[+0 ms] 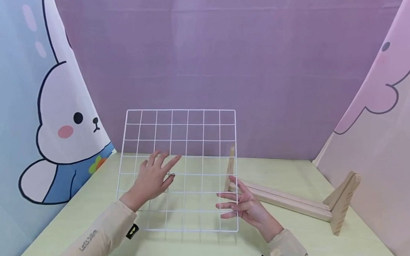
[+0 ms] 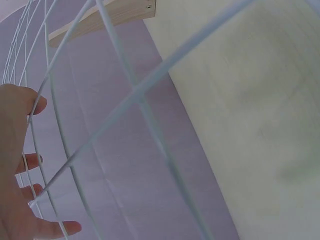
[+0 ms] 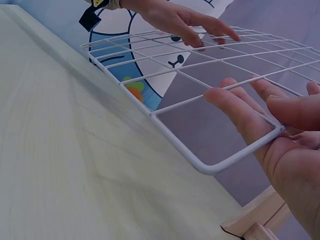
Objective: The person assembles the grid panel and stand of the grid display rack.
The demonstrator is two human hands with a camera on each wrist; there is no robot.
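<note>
A white wire grid panel (image 1: 187, 141) stands tilted above the table between both hands. My left hand (image 1: 150, 180) lies against its left part with the fingers spread; in the left wrist view the fingertips of that hand (image 2: 10, 120) poke through the mesh. My right hand (image 1: 251, 210) grips the panel's right edge low down. In the right wrist view, the thumb of the right hand (image 3: 295, 155) is on one side of the edge wire and the fingers are on the other, close to a rounded corner of the panel (image 3: 207, 169).
A wooden stand (image 1: 290, 203) with a grooved bar and two upright ends sits on the pale table (image 1: 282, 236), right of and behind the panel. A purple cloth (image 1: 207, 67) hangs at the back. Cartoon-printed cloths flank the table, a rabbit (image 1: 63, 111) on the left one.
</note>
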